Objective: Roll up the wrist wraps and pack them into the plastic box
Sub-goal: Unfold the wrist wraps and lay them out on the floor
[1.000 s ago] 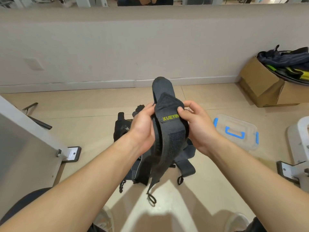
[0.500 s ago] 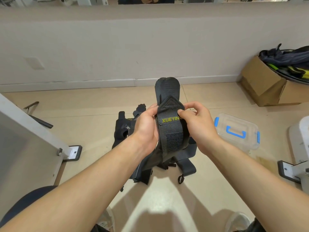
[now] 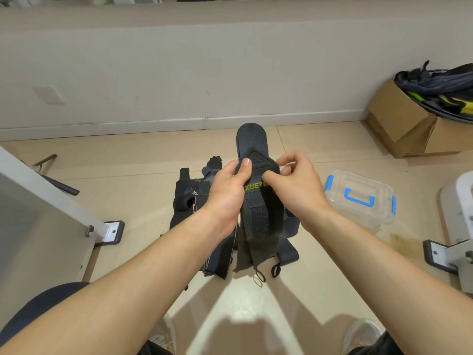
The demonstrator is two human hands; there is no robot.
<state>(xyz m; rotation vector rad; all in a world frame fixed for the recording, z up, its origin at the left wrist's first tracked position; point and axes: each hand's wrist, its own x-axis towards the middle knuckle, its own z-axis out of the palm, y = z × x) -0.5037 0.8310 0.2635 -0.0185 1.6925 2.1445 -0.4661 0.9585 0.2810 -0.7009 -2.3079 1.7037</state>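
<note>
Now at the rolling step, and early in it. Left hand [image 3: 227,193] grips the black wrist wrap [image 3: 258,219] along one edge, thumb pressed on the front beside the yellow lettering. Right hand [image 3: 299,190] pinches the opposite edge, fingers curled round the cloth. Hangs in the air just left of the plastic box [image 3: 358,198], one rounded end standing up past the fingers, the long tail with its rough fastening strip and cord loop dangling toward the floor [image 3: 128,175]. No tight coil to be seen yet. Further left of the box lies a heap of wraps [image 3: 189,201], unrolled, on the floor. Box itself sits on the floor, seemingly shut. Next, most likely: fold the upper end over and wind down the length, keeping edges level and tension even, then press the fastening strip to lock the roll. Calls too for opening the box before packing.
</note>
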